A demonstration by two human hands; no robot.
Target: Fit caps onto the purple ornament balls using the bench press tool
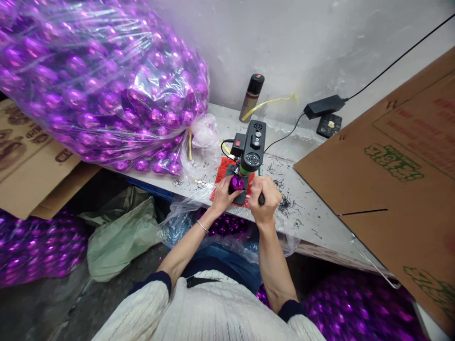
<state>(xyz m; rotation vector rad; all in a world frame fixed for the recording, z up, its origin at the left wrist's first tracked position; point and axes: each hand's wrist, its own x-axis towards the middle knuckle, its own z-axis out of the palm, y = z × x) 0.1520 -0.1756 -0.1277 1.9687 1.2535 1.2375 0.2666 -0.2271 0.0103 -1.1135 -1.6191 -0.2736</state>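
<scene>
A shiny purple ball (237,183) sits under the head of a small black bench drill press (252,147) with a green ring. My left hand (223,193) has its fingers and thumb closed around the ball. My right hand (266,199) is wrapped in a fist around the press's lever, and the lever's black knob (261,199) shows below the fingers. Beneath the ball lies the dark base plate (241,198) on a red sheet (217,187). The ball's contact with the tool tip is hard to make out.
A big clear bag of purple balls (135,94) fills the table's left. Behind the press stand a spray can (252,99) and a black power adapter (325,107). Dark shavings (284,201) litter the table. A cardboard box (384,180) rises at right. Purple balls (227,225) lie in plastic below the edge.
</scene>
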